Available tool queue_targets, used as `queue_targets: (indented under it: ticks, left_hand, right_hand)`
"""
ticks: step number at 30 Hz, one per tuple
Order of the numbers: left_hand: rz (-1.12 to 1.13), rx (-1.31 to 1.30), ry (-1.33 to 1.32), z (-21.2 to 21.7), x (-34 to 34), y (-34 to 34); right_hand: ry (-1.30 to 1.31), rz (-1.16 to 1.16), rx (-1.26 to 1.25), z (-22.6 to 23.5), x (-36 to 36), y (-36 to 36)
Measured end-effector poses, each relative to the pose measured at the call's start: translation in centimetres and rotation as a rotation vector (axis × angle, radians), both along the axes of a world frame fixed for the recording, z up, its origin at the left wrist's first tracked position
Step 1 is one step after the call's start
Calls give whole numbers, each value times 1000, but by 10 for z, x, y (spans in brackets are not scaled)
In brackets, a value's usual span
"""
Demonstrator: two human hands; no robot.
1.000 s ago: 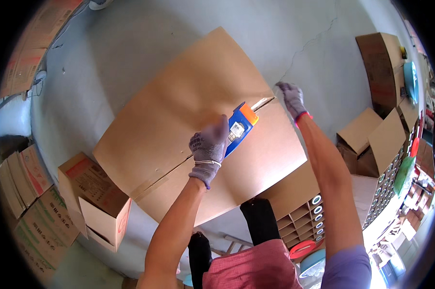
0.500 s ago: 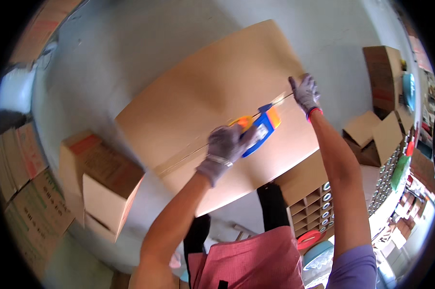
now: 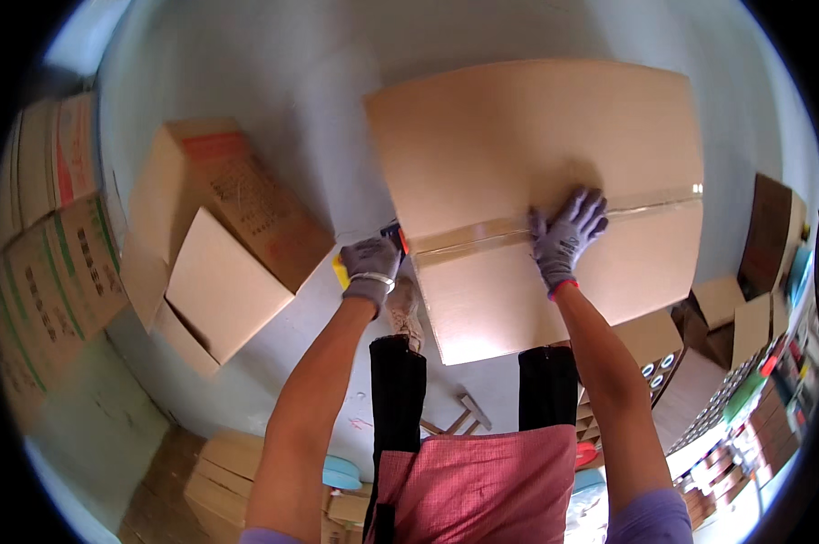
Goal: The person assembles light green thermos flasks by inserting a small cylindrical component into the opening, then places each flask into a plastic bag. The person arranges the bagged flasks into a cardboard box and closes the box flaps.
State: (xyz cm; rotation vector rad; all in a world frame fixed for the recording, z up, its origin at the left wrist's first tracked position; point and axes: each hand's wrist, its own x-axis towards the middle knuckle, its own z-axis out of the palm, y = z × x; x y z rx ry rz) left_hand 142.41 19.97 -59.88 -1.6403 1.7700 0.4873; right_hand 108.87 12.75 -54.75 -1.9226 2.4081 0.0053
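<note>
A large closed cardboard box [image 3: 536,154] stands in front of me, with a strip of clear tape [image 3: 645,207] running along its top seam. My left hand [image 3: 370,265], in a grey glove, grips a tape dispenser [image 3: 393,238] with blue, orange and yellow parts at the box's left edge, where the tape comes down over the side. My right hand [image 3: 565,234], also gloved, lies flat with spread fingers on the taped seam near the middle of the box top.
An open empty cardboard box [image 3: 212,245] lies on its side on the grey floor to my left. Stacked printed cartons [image 3: 51,245] line the far left. More boxes [image 3: 772,236] and shelves with small items [image 3: 736,408] stand at the right.
My left hand has pulled the tape dispenser leftward along the seam to the box's left edge. My right hand moved from the right end of the seam to its middle and pressed flat.
</note>
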Motion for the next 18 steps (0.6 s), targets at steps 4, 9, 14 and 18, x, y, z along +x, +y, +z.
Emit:
queue_targets:
  ticks: [4, 9, 14, 18]
  left_hand:
    - [708, 217, 197, 13, 29, 18]
    - [2051, -100, 436, -60, 99, 239]
    - [1934, -248, 527, -166, 110, 347]
    - [1207, -61, 402, -166, 165, 382]
  right_hand:
    - [-36, 63, -28, -8, -17, 3]
    - [-208, 557, 78, 40, -118, 27]
    - [84, 43, 28, 6, -346, 35]
    - [44, -272, 65, -1, -447, -1]
